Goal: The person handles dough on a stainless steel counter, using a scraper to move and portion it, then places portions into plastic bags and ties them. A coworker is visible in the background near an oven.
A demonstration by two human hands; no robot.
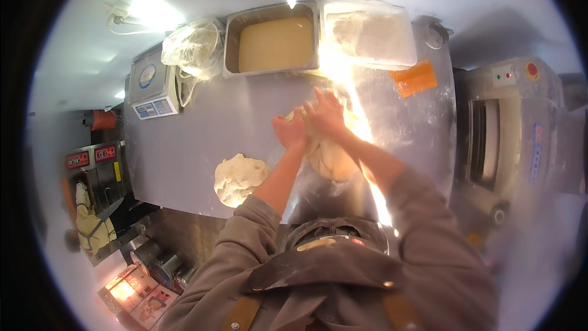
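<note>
A pale lump of dough (332, 160) lies on the metal table in front of me, stretching from beneath my hands toward my body. My left hand (290, 130) is closed on its left side with the fingers curled. Across its far part presses my right hand (326, 114), fingers spread apart and palm down. Both hands nearly touch, and they hide much of the dough's far end. To the left of my left forearm rests a second, rough lump of dough (240, 179), which neither hand touches.
Along the table's (184, 153) back edge stand a digital scale (153, 89), a clear plastic bag (194, 48), a metal pan of pale tan contents (272, 46) and a white tub (392, 40). An orange scraper (414, 78) lies at right. Beyond is a machine (511, 129).
</note>
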